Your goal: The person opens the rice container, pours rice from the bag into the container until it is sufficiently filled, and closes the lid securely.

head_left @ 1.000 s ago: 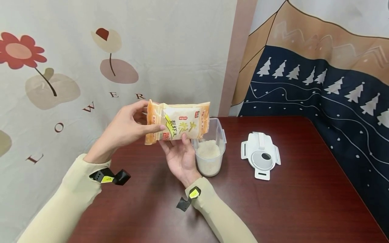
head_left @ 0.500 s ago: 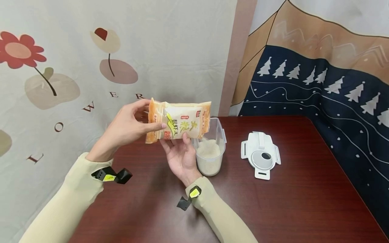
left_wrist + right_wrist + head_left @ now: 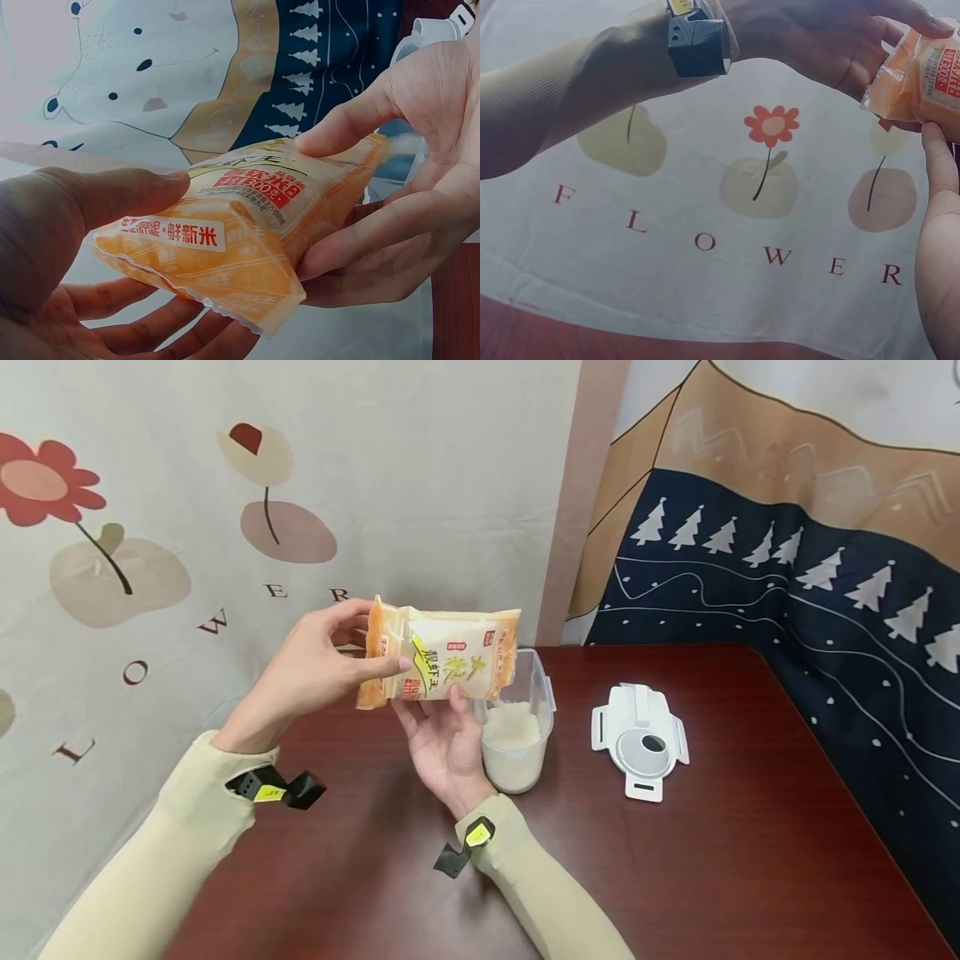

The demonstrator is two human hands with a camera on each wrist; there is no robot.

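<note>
A clear and orange plastic bag of rice [image 3: 453, 652] is held on its side in both hands, its right end over the container's left part. My left hand [image 3: 307, 677] grips the bag's left end, thumb in front and fingers behind, as the left wrist view shows. From below, my right hand [image 3: 450, 756] holds the bag, thumb [image 3: 352, 124] on one face and fingers under it. Beneath the right end stands a clear plastic container [image 3: 547, 693], partly filled with white rice [image 3: 512, 727]. A whitish blur sits at that end; whether grains are falling I cannot tell.
A white lid [image 3: 641, 739] with side clips and a round dark window lies on the dark red table [image 3: 720, 860], right of the container. Behind the table hang a flower-printed cloth [image 3: 450, 485] and a navy cloth with trees [image 3: 697, 585].
The bag's left end has risen slightly with my left hand, tilting it a little more toward the container. My right hand stays nearly in place. The head view has shifted a little.
</note>
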